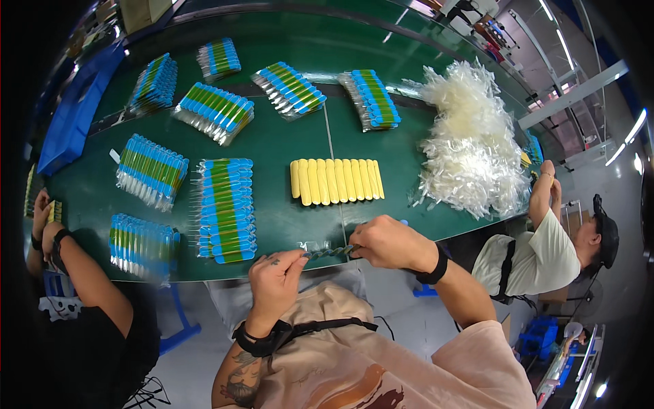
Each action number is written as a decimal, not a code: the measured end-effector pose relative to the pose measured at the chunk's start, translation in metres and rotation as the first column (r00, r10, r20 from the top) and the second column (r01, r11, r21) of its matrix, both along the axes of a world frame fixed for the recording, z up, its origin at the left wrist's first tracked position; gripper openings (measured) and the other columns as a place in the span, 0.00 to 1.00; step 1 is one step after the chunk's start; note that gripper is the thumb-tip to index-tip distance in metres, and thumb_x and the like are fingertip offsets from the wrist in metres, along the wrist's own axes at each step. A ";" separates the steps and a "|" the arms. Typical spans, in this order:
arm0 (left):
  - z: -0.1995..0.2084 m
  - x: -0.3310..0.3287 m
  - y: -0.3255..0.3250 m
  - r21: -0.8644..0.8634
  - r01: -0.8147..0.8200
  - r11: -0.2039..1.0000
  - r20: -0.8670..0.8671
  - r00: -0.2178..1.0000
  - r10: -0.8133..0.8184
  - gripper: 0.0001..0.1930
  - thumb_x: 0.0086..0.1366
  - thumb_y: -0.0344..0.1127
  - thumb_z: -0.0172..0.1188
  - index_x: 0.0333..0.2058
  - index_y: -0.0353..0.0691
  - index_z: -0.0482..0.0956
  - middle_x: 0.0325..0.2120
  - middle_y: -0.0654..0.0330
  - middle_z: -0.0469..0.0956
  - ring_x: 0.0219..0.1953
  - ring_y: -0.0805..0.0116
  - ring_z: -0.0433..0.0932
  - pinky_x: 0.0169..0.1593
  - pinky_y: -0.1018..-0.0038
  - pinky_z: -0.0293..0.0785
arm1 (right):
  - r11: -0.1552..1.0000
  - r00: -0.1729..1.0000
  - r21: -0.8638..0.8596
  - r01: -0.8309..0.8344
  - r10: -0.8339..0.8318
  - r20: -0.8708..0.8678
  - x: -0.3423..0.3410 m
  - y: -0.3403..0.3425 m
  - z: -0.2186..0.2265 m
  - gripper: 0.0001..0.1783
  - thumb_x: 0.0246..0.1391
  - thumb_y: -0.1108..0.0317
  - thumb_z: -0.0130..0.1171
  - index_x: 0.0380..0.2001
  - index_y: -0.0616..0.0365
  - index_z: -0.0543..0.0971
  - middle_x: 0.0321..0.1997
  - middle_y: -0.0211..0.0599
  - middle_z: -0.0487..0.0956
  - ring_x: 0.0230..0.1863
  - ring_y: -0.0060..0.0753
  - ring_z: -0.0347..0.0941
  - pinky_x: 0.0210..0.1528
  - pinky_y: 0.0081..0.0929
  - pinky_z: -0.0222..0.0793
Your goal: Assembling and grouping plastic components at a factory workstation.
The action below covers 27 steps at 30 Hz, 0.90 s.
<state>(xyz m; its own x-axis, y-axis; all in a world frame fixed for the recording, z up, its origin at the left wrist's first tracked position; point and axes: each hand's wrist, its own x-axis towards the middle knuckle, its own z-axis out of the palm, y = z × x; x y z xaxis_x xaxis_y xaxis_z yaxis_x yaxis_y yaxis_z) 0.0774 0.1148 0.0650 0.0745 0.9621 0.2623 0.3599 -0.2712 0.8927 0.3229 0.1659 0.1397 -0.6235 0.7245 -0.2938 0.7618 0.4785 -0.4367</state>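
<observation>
Peach-coloured shirt (354, 368) of the wearer fills the lower middle, crossed by a black strap.

Left hand (274, 276): at the near edge of the counter (286, 146), fingers curled shut on one end of a clear-sleeved item (328, 251). Black band on the wrist.

Right hand (390, 242): just right of the left hand, closed on the other end of the same item. Black band on the wrist.

Clear-sleeved item: long, thin, with blue and green inside; held level between both hands, right over the counter's near edge. Whether it touches the surface cannot be told.

Counter: dark green, long, curved by the lens. Near edge runs under both hands.

Row of yellow pieces (336, 180): laid side by side, unwrapped, near the middle, just beyond the hands. A bare green strip lies between this row and the near edge.

Nearest packed stack (227, 210): blue and green, in clear sleeves, left of the yellow row, reaching close to the near edge.

Further packed stacks: two at left (151, 170) (142, 244), the lower close to the near edge; five along the far side, separate, with green gaps between.

Heap of empty clear sleeves (470, 146): large, white-looking, at right, spreading to the counter's right edge.

Blue tray (75, 109): far left end.

Person at left (88, 286): dark top, hands at the counter's left edge.

Person at right (538, 252): white shirt, arm raised to the counter's right edge, beside the heap.
</observation>
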 end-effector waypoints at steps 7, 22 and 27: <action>-0.006 0.004 0.000 0.039 -0.006 0.999 0.011 1.000 0.006 0.03 0.59 0.28 0.66 0.33 0.37 0.84 0.25 0.54 0.83 0.26 0.56 0.80 0.32 0.66 0.70 | 0.995 0.992 -0.088 0.043 -0.053 -0.118 0.008 0.007 0.009 0.08 0.48 0.72 0.65 0.32 0.64 0.82 0.31 0.47 0.80 0.36 0.56 0.77 0.40 0.45 0.72; -0.005 0.002 0.000 -0.009 0.001 1.000 0.005 1.000 -0.001 0.03 0.59 0.27 0.66 0.32 0.37 0.84 0.26 0.55 0.83 0.26 0.56 0.80 0.32 0.66 0.69 | 0.993 0.996 -0.106 0.042 -0.049 -0.070 0.022 0.007 0.008 0.07 0.47 0.73 0.65 0.32 0.64 0.81 0.31 0.45 0.80 0.37 0.53 0.77 0.41 0.44 0.73; -0.003 0.004 0.002 -0.003 -0.004 1.000 0.005 1.000 0.004 0.04 0.59 0.27 0.66 0.33 0.37 0.85 0.26 0.55 0.84 0.26 0.56 0.80 0.32 0.67 0.70 | 0.999 0.998 0.016 -0.029 0.028 0.048 0.027 0.012 0.004 0.07 0.48 0.72 0.65 0.30 0.64 0.80 0.30 0.46 0.79 0.36 0.55 0.77 0.40 0.45 0.72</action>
